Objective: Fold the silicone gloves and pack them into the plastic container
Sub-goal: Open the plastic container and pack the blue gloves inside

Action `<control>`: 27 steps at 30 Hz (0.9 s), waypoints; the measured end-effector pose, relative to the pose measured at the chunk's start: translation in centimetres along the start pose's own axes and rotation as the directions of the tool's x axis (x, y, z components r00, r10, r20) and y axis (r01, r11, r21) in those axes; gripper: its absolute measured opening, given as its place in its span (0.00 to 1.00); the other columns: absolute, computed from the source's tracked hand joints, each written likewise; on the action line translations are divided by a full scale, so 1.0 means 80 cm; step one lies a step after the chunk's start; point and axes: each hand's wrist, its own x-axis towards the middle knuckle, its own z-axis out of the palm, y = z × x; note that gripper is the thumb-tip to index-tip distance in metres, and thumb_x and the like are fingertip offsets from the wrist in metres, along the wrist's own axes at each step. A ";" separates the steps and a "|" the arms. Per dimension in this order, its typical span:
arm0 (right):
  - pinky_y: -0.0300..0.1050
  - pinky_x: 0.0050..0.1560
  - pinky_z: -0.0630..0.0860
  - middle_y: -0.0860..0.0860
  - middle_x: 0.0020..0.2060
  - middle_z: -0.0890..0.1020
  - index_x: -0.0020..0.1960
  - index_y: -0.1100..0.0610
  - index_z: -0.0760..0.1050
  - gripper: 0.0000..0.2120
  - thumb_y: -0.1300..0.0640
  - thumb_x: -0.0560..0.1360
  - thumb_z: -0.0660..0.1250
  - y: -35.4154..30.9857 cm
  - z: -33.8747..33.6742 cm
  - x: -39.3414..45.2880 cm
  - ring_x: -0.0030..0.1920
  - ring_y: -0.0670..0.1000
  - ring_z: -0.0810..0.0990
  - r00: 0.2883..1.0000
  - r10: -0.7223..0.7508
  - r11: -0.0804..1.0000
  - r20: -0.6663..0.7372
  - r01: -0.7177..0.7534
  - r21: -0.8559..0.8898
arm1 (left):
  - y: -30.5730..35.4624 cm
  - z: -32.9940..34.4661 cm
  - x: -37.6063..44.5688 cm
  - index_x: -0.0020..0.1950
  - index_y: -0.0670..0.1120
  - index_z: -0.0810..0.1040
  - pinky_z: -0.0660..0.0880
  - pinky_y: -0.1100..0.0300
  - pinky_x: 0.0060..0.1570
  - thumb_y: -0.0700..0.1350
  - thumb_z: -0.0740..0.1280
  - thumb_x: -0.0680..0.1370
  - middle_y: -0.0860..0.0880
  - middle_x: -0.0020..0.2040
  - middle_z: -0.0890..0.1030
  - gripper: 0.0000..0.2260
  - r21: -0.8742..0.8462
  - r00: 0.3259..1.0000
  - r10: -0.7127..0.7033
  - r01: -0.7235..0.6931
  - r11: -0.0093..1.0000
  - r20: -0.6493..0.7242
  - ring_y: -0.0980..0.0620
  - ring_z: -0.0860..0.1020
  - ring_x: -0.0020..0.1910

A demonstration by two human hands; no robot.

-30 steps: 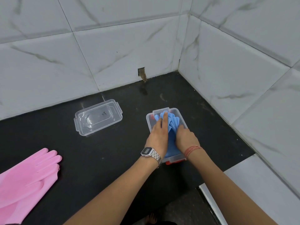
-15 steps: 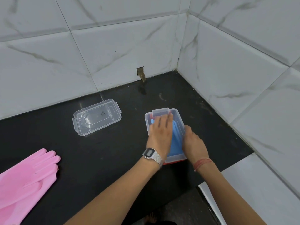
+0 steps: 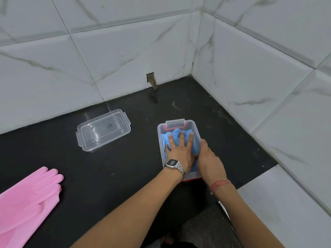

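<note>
Left hand flat, pressing blue gloves into container; right hand grip unclear

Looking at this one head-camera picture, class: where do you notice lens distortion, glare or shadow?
Head view: wide-angle bending curves the grout lines of the tiled wall; soft glare patches sit on the clear lid and on the black counter near it; lighting is even, with only faint shadow under the forearms; the left hand on the blue gloves is sharp, not blurred.

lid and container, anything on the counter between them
Nothing: in the head view the black counter between the lid and the container is bare.
</note>
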 end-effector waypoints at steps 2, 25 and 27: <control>0.52 0.49 0.77 0.58 0.61 0.78 0.75 0.58 0.55 0.24 0.57 0.81 0.57 0.000 0.001 0.000 0.53 0.59 0.82 1.000 -0.003 1.000 0.000 0.003 -0.001 | 0.000 0.000 0.002 0.77 0.55 0.37 0.54 0.31 0.68 0.60 0.55 0.79 0.47 0.79 0.41 0.34 -0.012 1.000 -0.006 0.007 1.000 0.030 0.30 0.40 0.74; 0.48 0.48 0.80 0.57 0.59 0.78 0.75 0.55 0.52 0.28 0.57 0.80 0.61 0.001 0.007 0.004 0.50 0.55 0.83 0.999 0.042 0.998 0.006 -0.041 -0.052 | -0.005 0.011 0.017 0.76 0.52 0.31 0.49 0.32 0.70 0.63 0.50 0.80 0.48 0.78 0.34 0.35 0.204 0.984 -0.021 -0.016 0.979 0.178 0.29 0.37 0.73; 0.48 0.46 0.79 0.57 0.58 0.78 0.75 0.56 0.52 0.28 0.57 0.80 0.61 0.000 0.006 0.003 0.49 0.56 0.83 0.999 0.033 0.998 0.000 -0.033 -0.056 | -0.005 0.006 0.015 0.76 0.53 0.32 0.48 0.32 0.70 0.63 0.51 0.80 0.48 0.78 0.35 0.35 0.151 0.983 -0.004 -0.024 0.988 0.182 0.30 0.36 0.74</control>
